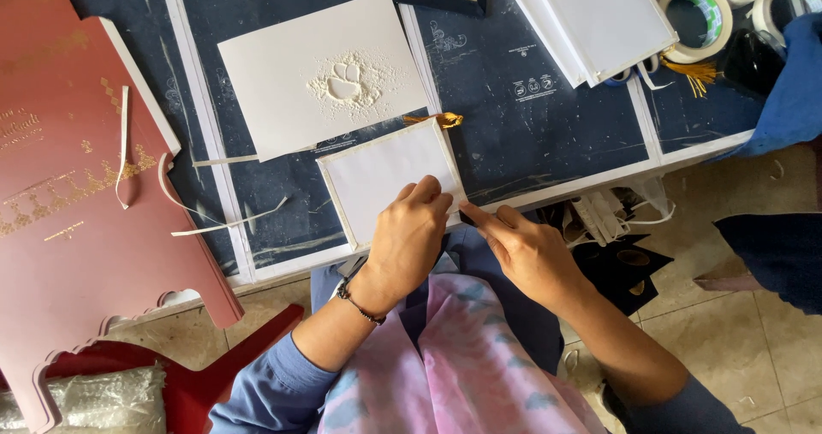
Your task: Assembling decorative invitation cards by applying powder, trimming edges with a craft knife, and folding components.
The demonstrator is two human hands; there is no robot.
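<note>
Card: a small white rectangular card [383,177] with a pale cream edging lies flat near the table's front edge, right under both hands, its near right corner between them.
Left hand: the left hand [409,233] rests palm down on the card's near right part, fingers curled and pressing on the surface; it grips nothing that can be seen. A dark bracelet [358,304] circles its wrist.
Right hand: the right hand [524,247] sits just right of the left, fingers drawn together with the index tip pinching at the card's right edge beside the left fingertips; what lies between its fingers is too small to tell.
Tassel: a gold tassel [443,120] lies just beyond the card's far right corner, ahead of the hands.
Embossed sheet: a larger white sheet [321,74] with a raised paw-like mark and crumbs lies further ahead, touching the card's far edge.
Table: dark blue printed surface [548,117] under everything.
Strips: thin white paper strips [227,224] lie left of the left hand.
Red board: a big red ornamented board [68,194] lies far to the left.
Card stack: a stack of white cards [599,19] lies ahead and right, with tape rolls [698,19] beside it.
</note>
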